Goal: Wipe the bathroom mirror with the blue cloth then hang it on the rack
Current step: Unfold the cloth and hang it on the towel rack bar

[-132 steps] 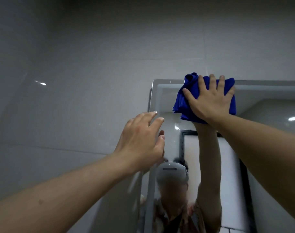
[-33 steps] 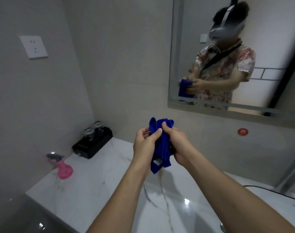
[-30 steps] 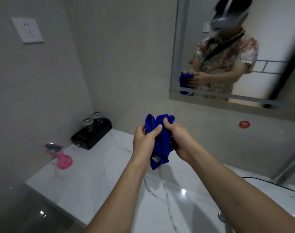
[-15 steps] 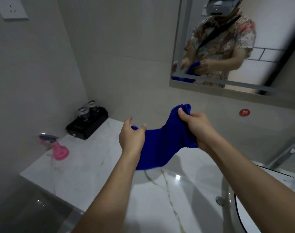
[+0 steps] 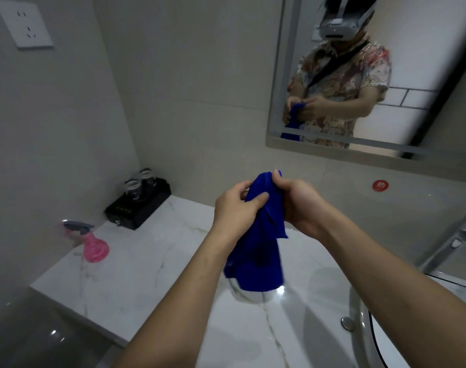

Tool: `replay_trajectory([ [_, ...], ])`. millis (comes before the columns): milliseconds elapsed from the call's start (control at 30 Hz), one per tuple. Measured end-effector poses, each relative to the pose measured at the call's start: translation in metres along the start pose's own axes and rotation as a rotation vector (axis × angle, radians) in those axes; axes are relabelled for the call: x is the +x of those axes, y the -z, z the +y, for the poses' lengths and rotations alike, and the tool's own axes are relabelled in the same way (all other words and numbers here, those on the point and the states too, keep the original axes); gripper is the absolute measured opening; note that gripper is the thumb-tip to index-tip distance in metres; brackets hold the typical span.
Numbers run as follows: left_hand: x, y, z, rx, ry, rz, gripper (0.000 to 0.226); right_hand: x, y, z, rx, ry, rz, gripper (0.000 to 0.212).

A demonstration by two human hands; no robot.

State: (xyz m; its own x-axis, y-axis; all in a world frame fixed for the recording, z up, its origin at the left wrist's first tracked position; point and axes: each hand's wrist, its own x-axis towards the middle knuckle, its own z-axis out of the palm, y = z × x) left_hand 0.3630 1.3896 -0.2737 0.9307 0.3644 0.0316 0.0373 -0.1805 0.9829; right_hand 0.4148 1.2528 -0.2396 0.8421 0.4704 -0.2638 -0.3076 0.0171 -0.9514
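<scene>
Right now, in the head view, both hands are up in front of the person, over the white marble counter (image 5: 136, 264). The left hand (image 5: 237, 208) is closed on the blue cloth (image 5: 258, 251), with the thumb pressed on the front of the top part. The right hand (image 5: 298, 205) pinches the top edge of the same cloth, finger and thumb squeezed on it. The two hands are very close, almost touching, and the cloth is bunched up between them. The rest of the cloth hangs down loose under the hands and does not touch the counter, as far as I can tell.

The mirror (image 5: 417, 83) is up on the wall to the right, well apart from the cloth. So the wiping looks done, and I think the step now is getting the cloth ready to hang, by gathering or folding it.

A pink spray bottle (image 5: 92, 244) lies near the left edge of the counter. A black tray (image 5: 139, 208) with two glasses sits in the corner. A tap (image 5: 454, 243) stands at the far right.

No rack shows in this view. So the next move calls for turning to find the rack, keeping hold of the cloth, and then laying it over the bar so it hangs flat.
</scene>
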Motion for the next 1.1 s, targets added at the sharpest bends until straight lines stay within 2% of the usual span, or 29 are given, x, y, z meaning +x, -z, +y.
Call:
replay_trajectory([
  [33, 0.002, 0.001, -0.001, 0.014, 0.001, 0.038, 0.030, 0.000, -0.001, -0.001, -0.052, 0.017, 0.031, 0.045],
  [100, 0.002, 0.003, -0.003, 0.072, -0.015, 0.096, 0.020, -0.002, -0.002, -0.002, -0.142, 0.059, 0.092, 0.044],
  [267, -0.007, 0.000, 0.000, -0.045, -0.026, -0.024, 0.033, -0.005, -0.004, -0.001, -0.159, 0.105, 0.057, 0.045],
  [367, -0.004, 0.002, -0.002, 0.010, -0.043, 0.035, 0.023, -0.006, -0.003, 0.000, -0.146, 0.085, 0.011, 0.045],
  [533, -0.005, 0.004, -0.003, 0.063, 0.007, 0.159, 0.023, -0.004, -0.002, -0.002, -0.215, 0.083, 0.079, 0.043],
  [667, -0.005, 0.007, -0.004, -0.014, 0.046, 0.269, 0.023, -0.007, 0.003, -0.005, -0.302, 0.109, 0.128, 0.044],
  [833, -0.002, 0.010, -0.001, 0.021, 0.000, 0.300, 0.024, -0.009, 0.009, 0.000, -0.286, 0.118, 0.110, 0.040],
  [967, 0.009, 0.020, 0.001, 0.100, -0.042, 0.328, 0.018, -0.011, 0.019, -0.002, -0.390, 0.136, 0.135, 0.041],
  [1100, 0.016, 0.025, 0.006, 0.098, -0.061, 0.314, 0.018, -0.011, 0.021, -0.003, -0.431, 0.236, 0.166, 0.028],
])
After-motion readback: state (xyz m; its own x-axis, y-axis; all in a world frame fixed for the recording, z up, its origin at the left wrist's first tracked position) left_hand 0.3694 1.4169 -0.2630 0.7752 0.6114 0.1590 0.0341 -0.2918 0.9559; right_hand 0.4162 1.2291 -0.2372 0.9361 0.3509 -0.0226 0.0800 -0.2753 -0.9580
